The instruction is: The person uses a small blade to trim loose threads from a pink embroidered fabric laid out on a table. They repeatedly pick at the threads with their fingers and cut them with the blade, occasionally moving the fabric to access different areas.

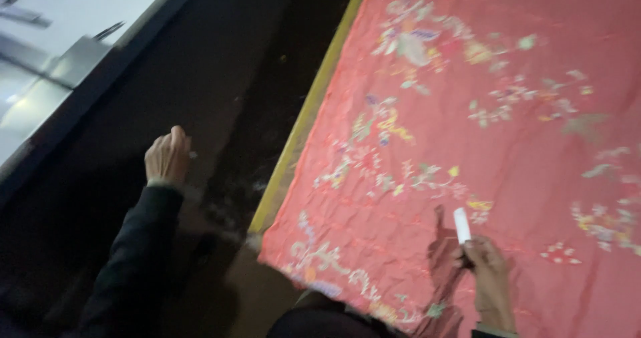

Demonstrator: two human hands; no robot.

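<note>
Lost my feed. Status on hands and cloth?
Right hand pinching white chalk over red embroidered cloth. Left hand closed, off cloth. Nothing in the way.

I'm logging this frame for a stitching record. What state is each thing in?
Red embroidered cloth: spread flat, slightly creased.
White chalk piece: upright, pinched in the right hand.
Left hand: loosely closed, off the cloth, over the dark surface.
Yellow edge strip: uncovered beside the cloth.

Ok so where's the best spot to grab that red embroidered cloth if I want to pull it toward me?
Probably the near left corner of the cloth, coming from the left with the left hand. That corner sits beside the yellow edge with its border exposed, so it looks easy to pinch. The right hand holds a white stick.
</note>
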